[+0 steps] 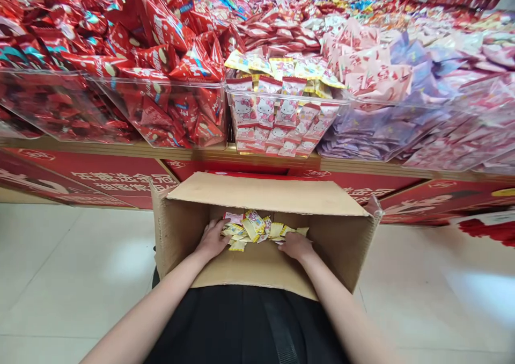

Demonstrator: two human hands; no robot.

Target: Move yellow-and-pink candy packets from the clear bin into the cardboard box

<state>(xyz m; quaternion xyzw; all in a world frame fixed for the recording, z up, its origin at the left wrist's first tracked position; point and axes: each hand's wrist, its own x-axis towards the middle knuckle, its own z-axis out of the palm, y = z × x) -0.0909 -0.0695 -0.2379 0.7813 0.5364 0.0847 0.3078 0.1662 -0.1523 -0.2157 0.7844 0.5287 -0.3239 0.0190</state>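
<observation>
An open cardboard box [189, 230] stands on the floor in front of me, its flaps folded out. Inside it lies a heap of small yellow and pink snack packets [253, 228]. My left hand [212, 239] reaches into the box and cups the left side of the heap, fingers curled around packets. My right hand [296, 244] presses against the right side of the heap, its fingers curled under and partly hidden. Straight ahead, a clear bin [330, 103] holds pink cartoon-cat packets with yellow packets on top.
A long shelf of clear bins runs across the view: red packets [161, 58] on the left, pink and lilac packets [386, 95] on the right. Red printed panels [112, 179] line the shelf base. White tiled floor [72, 267] lies on both sides of the box.
</observation>
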